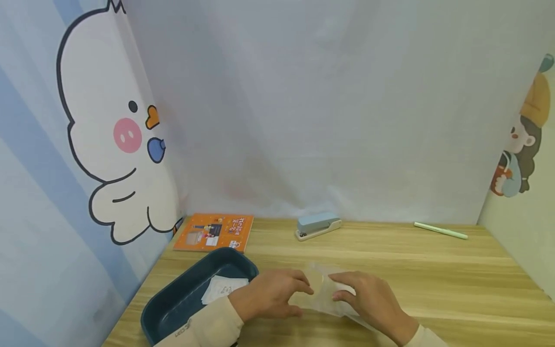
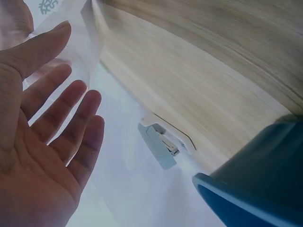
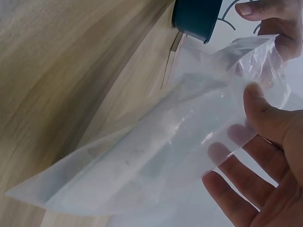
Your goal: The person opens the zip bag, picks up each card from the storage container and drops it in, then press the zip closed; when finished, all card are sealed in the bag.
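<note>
A translucent plastic bag [image 1: 320, 301] with something white inside is held over the wooden table. My right hand [image 1: 373, 296] pinches it, thumb on the near side and fingers showing through the film in the right wrist view. At the bag's other end is my left hand [image 1: 273, 294], its thumb and fingers spread apart and loosely bent. In the left wrist view that palm [image 2: 38, 175] faces the camera with nothing gripped in it, while the bag [image 2: 90, 42] hangs just beyond the fingertips. A blue-green snowflake-like mark shows at the upper left.
Left of my hands stands a dark teal tray [image 1: 186, 301] with white printed papers [image 1: 223, 288] in it. Behind it lies an orange booklet [image 1: 236, 229]. A blue-grey stapler [image 1: 318, 225] sits at the back, and a light green pen [image 1: 440, 230] lies at the back right.
</note>
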`<state>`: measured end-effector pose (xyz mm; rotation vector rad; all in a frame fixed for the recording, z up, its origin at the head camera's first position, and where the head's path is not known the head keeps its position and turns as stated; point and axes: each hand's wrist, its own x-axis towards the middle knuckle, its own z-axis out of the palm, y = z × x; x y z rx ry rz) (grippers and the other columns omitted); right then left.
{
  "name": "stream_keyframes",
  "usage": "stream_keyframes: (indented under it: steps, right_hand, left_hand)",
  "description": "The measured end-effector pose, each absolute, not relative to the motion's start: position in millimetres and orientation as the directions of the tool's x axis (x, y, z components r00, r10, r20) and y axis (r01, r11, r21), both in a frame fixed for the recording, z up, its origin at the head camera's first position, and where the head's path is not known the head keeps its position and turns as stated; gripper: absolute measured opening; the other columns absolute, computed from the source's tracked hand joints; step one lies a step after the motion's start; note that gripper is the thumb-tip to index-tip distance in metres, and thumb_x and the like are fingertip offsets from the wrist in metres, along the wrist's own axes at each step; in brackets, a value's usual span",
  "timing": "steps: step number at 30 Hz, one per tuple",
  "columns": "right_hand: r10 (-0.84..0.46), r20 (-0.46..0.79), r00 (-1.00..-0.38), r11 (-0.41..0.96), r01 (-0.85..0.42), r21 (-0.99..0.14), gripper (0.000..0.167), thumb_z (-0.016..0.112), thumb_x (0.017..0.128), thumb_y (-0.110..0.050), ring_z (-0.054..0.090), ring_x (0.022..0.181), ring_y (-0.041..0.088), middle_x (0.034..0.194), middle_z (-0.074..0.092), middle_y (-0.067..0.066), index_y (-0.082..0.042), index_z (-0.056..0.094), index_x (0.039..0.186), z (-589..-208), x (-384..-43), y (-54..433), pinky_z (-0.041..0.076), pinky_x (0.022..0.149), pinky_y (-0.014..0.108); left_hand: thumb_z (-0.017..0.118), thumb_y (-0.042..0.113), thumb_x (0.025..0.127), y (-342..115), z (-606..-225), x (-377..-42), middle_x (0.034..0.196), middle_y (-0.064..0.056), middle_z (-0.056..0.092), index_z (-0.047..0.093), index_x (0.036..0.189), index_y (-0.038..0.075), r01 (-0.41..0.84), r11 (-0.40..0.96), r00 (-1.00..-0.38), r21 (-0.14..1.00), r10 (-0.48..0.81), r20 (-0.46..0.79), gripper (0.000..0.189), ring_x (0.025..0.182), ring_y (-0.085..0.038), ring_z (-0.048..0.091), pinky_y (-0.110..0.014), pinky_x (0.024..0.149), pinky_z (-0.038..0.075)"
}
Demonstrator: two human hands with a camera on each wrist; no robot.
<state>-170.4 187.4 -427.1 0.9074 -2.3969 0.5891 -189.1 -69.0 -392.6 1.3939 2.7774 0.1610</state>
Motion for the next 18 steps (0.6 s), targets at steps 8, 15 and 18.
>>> stream_keyframes:
  steps: [8, 15, 18]
  right_hand:
    - [-0.461, 0.606, -0.649, 0.693, -0.689, -0.211, 0.038, 0.086, 0.073, -0.027, 0.072, 0.088, 0.018, 0.103, 0.076, -0.002, -0.015, 0.078, 0.108, -427, -172, 188, 0.058, 0.067, 0.032]
    - [-0.426, 0.637, -0.643, 0.719, -0.668, -0.193, 0.041, 0.089, 0.068, -0.027, 0.073, 0.088, 0.015, 0.102, 0.076, -0.004, -0.016, 0.079, 0.106, -432, -173, 190, 0.058, 0.069, 0.031]
    - [-0.442, 0.637, -0.632, 0.709, -0.681, -0.183, 0.041, 0.088, 0.069, -0.027, 0.073, 0.087, 0.016, 0.102, 0.076, -0.004, -0.016, 0.079, 0.107, -432, -173, 189, 0.058, 0.068, 0.032]
  left_hand:
    - [0.081, 0.037, 0.086, -82, -389, -188, 0.12, 0.014, 0.062, 0.073, 0.12, 0.027, 0.792, 0.607, -0.61, 0.07, 0.79, 0.058, 0.037, 0.105, -0.001, 0.061, -0.022, 0.08, 0.052]
    - [0.081, 0.037, 0.085, -100, -378, -187, 0.12, 0.015, 0.064, 0.074, 0.118, 0.026, 0.726, 0.679, -0.686, 0.108, 0.725, 0.052, 0.035, 0.101, -0.002, 0.063, -0.026, 0.078, 0.054]
    - [0.081, 0.04, 0.085, -109, -376, -186, 0.119, 0.013, 0.065, 0.073, 0.119, 0.027, 0.695, 0.709, -0.718, 0.12, 0.695, 0.05, 0.037, 0.101, -0.005, 0.064, -0.028, 0.078, 0.055]
